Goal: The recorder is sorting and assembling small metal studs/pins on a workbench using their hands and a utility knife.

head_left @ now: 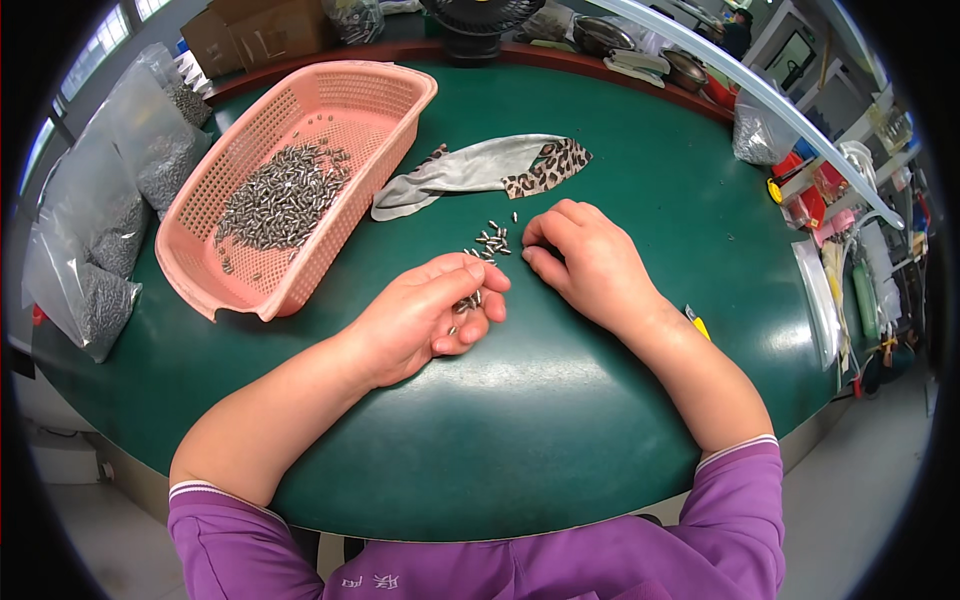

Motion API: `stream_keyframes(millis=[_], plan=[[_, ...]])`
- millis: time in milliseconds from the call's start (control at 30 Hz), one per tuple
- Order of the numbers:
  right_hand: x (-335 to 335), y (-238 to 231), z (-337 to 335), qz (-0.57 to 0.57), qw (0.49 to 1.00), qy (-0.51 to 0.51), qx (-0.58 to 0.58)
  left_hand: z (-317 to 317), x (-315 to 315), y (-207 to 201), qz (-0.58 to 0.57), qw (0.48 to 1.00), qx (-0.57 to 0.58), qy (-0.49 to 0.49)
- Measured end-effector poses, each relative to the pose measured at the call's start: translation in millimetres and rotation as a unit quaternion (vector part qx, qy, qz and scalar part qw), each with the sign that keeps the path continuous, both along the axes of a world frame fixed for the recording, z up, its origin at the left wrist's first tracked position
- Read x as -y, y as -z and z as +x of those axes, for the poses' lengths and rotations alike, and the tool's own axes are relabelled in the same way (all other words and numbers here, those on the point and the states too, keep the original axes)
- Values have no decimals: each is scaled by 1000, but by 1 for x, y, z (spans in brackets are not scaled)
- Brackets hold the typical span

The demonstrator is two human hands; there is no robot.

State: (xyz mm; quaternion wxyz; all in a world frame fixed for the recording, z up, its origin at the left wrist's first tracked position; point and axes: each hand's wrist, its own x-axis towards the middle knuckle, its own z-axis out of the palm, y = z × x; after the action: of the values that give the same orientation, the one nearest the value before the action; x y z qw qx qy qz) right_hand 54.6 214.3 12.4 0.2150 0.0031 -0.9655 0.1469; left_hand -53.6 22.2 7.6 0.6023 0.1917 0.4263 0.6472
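My left hand (440, 305) is curled, palm turned inward, around several small shiny metal pieces (466, 302) that show between its fingers. Just beyond its fingertips lies a loose little pile of the same bullet-shaped metal pieces (492, 240) on the green table. To the right of that pile my right hand (580, 250) rests low over the tabletop, fingers bent and thumb close to the index finger. Whether anything sits between those fingertips is hidden. A pink plastic basket (385, 150) stands to the left, with a large heap of such metal pieces (285, 195) inside.
A grey cloth with leopard-print ends (465, 168) lies beyond the hands. Clear bags of metal pieces (115, 230) line the left edge. A yellow cutter (697, 322) lies beside my right forearm. A black fan (475, 20) and cardboard box (265, 35) stand at the back.
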Motion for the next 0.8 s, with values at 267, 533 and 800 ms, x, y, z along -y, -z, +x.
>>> stream_keyframes(millis=[267, 533, 800], plan=[[16, -9, 2, -295, 955, -26, 35, 1, -1, 2, 4, 1000, -13, -13], [27, -12, 7, -375, 918, -101, 75, 3, -1, 3, 9, 999, -34, -19], [5, -3, -1, -178, 984, 3, -27, 1, -2, 3, 19, 1000, -7, -11]])
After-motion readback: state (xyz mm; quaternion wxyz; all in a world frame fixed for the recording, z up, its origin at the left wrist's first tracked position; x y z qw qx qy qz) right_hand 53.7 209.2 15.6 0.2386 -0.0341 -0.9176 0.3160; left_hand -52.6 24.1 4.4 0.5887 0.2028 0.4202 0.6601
